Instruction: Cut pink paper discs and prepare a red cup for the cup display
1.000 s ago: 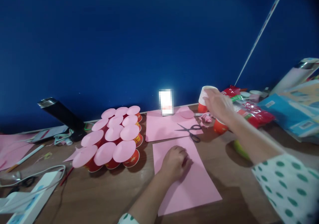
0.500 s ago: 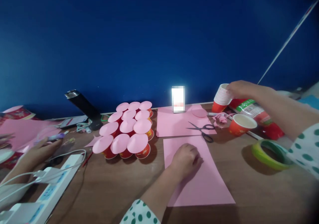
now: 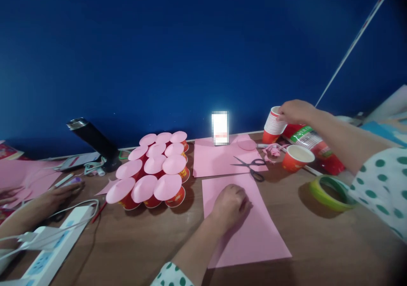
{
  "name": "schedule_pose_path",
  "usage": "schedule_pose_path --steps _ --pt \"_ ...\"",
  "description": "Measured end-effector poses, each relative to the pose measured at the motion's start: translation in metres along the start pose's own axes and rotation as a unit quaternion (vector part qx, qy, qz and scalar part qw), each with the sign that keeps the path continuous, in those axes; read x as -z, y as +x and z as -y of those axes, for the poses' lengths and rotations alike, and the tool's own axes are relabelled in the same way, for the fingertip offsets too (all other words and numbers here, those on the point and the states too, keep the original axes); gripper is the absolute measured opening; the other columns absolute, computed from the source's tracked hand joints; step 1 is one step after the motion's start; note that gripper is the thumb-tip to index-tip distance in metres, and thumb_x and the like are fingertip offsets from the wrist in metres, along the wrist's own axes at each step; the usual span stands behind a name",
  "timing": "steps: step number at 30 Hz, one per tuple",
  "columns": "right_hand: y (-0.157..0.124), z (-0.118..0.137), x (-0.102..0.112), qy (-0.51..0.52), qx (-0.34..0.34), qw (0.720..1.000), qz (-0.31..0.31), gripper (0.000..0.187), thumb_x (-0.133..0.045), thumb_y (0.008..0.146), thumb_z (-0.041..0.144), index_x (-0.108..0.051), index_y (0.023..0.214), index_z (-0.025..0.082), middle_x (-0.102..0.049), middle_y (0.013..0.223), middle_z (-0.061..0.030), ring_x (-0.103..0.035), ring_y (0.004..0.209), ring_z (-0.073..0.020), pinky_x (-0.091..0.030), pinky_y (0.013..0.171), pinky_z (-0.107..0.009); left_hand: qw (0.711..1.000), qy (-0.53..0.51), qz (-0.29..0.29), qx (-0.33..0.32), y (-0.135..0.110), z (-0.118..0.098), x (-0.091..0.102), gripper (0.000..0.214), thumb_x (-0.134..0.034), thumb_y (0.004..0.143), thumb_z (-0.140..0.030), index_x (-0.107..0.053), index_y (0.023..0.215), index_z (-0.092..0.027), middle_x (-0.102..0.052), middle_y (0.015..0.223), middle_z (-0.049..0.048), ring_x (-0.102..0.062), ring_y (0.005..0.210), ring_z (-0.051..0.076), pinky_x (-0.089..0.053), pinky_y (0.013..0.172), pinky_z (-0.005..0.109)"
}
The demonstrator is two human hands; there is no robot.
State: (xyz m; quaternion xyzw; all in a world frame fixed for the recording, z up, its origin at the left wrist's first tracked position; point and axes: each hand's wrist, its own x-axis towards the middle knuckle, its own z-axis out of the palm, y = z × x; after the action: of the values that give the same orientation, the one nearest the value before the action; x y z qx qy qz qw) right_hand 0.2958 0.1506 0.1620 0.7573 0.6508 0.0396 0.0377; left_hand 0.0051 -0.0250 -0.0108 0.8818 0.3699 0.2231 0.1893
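My left hand (image 3: 231, 207) rests on a pink paper sheet (image 3: 254, 243), its fingers curled under and anything inside them hidden. At the back right my right hand (image 3: 294, 111) grips the rim of a stack of paper cups (image 3: 274, 124), white inside and red-orange outside. The fingertips are partly hidden at the rim. One single paper cup (image 3: 297, 158) stands upright in front of the stack. Black-handled scissors (image 3: 251, 165) lie open across a pile of pink paper (image 3: 206, 158) beyond my left hand. A pink paper circle (image 3: 247, 144) lies on that pile.
Left of centre, several upside-down red cups carry pink discs (image 3: 155, 164). A yellow-green tape roll (image 3: 332, 192) and a cup package (image 3: 314, 146) are at right. At left are a power strip (image 3: 60, 243), a black flask (image 3: 95, 141) and another person's hand (image 3: 60, 197) near a purple-capped tube.
The view has swung slightly right, so things appear farther left. My hands keep their places on the sheet and the cup stack. The other person's hand has lowered beside the purple-capped tube.
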Motion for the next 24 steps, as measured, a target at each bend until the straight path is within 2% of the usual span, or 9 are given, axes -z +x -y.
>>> schedule_pose_path --steps 4,9,11,13,14,15,16,20,24 --pt "-0.015 0.005 0.015 0.032 -0.025 0.998 -0.058 0.05 -0.063 0.085 0.048 -0.07 0.08 -0.002 -0.071 0.099 -0.0213 -0.062 0.11 -0.0285 -0.038 0.078 -0.038 1.0 -0.004 -0.007 0.0 0.0 0.0 0.0 0.016 -0.06 0.086 -0.026 -0.06 0.071 -0.019 -0.066 0.082 0.0064 -0.06 0.087 0.022 -0.049 0.082 0.035" --pt "-0.038 0.006 0.038 0.06 -0.069 0.982 -0.168 0.062 -0.054 0.085 0.057 -0.069 0.101 0.0 -0.068 0.109 -0.0227 -0.061 0.11 -0.0287 -0.034 0.075 -0.038 1.0 -0.007 -0.015 -0.021 0.0 -0.001 0.001 0.012 -0.06 0.083 -0.018 -0.062 0.071 -0.019 -0.067 0.085 0.0067 -0.061 0.089 0.022 -0.051 0.084 0.035" --pt "-0.054 0.013 0.04 0.125 -0.063 0.955 -0.26 0.054 -0.056 0.088 0.053 -0.068 0.101 0.002 -0.069 0.105 -0.0194 -0.061 0.105 -0.026 -0.033 0.075 -0.037 0.999 -0.017 -0.04 -0.024 -0.001 0.0 -0.001 0.007 -0.06 0.083 -0.019 -0.064 0.076 -0.019 -0.068 0.093 0.0076 -0.061 0.094 0.022 -0.052 0.087 0.036" --pt "-0.078 0.029 0.031 0.324 -0.018 0.898 -0.298 0.038 -0.064 0.086 0.046 -0.067 0.087 0.008 -0.069 0.088 -0.0096 -0.06 0.086 -0.0159 -0.033 0.069 -0.029 0.996 -0.023 -0.08 -0.025 -0.003 0.002 -0.003 0.013 -0.062 0.084 -0.024 -0.065 0.096 -0.019 -0.067 0.107 0.0096 -0.061 0.103 0.024 -0.053 0.09 0.039" --pt "-0.093 0.04 0.022 0.48 -0.009 0.843 -0.243 0.03 -0.067 0.085 0.042 -0.064 0.082 0.012 -0.066 0.075 -0.0034 -0.055 0.071 -0.0104 -0.031 0.062 -0.025 0.994 -0.023 -0.107 -0.021 -0.003 0.004 -0.004 0.027 -0.063 0.084 -0.028 -0.062 0.11 -0.02 -0.065 0.115 0.0114 -0.059 0.108 0.026 -0.052 0.093 0.042" --pt "-0.11 0.054 0.01 0.633 -0.012 0.76 -0.144 0.026 -0.069 0.083 0.041 -0.062 0.08 0.015 -0.061 0.065 0.0009 -0.048 0.059 -0.0082 -0.03 0.056 -0.023 0.99 -0.023 -0.138 -0.012 -0.004 0.005 -0.005 0.043 -0.063 0.085 -0.032 -0.054 0.124 -0.019 -0.062 0.122 0.0137 -0.058 0.113 0.028 -0.051 0.096 0.045" --pt "-0.127 0.068 -0.006 0.678 -0.011 0.729 -0.096 0.029 -0.065 0.084 0.047 -0.059 0.08 0.018 -0.055 0.057 0.0041 -0.042 0.05 -0.0078 -0.028 0.05 -0.022 0.984 -0.025 -0.175 0.003 -0.004 0.008 -0.006 0.057 -0.064 0.084 -0.037 -0.045 0.135 -0.019 -0.058 0.127 0.0162 -0.055 0.118 0.03 -0.049 0.098 0.049" --pt "-0.191 0.127 -0.076 0.764 -0.024 0.639 0.084 0.041 -0.062 0.075 0.061 -0.05 0.071 0.022 -0.041 0.048 0.0077 -0.033 0.041 -0.007 -0.024 0.039 -0.019 0.948 -0.068 -0.303 0.065 -0.005 0.015 -0.003 0.089 -0.069 0.076 -0.054 -0.026 0.145 -0.017 -0.046 0.138 0.0216 -0.046 0.131 0.036 -0.043 0.105 0.053" --pt "-0.217 0.161 -0.12 0.779 -0.044 0.6 0.178 0.046 -0.057 0.074 0.064 -0.039 0.062 0.023 -0.029 0.048 0.0103 -0.026 0.038 -0.0059 -0.022 0.036 -0.018 0.932 -0.131 -0.335 0.039 -0.006 0.013 0.006 0.077 -0.063 0.078 -0.055 -0.033 0.14 -0.018 -0.05 0.132 0.018 -0.05 0.127 0.032 -0.043 0.105 0.048"
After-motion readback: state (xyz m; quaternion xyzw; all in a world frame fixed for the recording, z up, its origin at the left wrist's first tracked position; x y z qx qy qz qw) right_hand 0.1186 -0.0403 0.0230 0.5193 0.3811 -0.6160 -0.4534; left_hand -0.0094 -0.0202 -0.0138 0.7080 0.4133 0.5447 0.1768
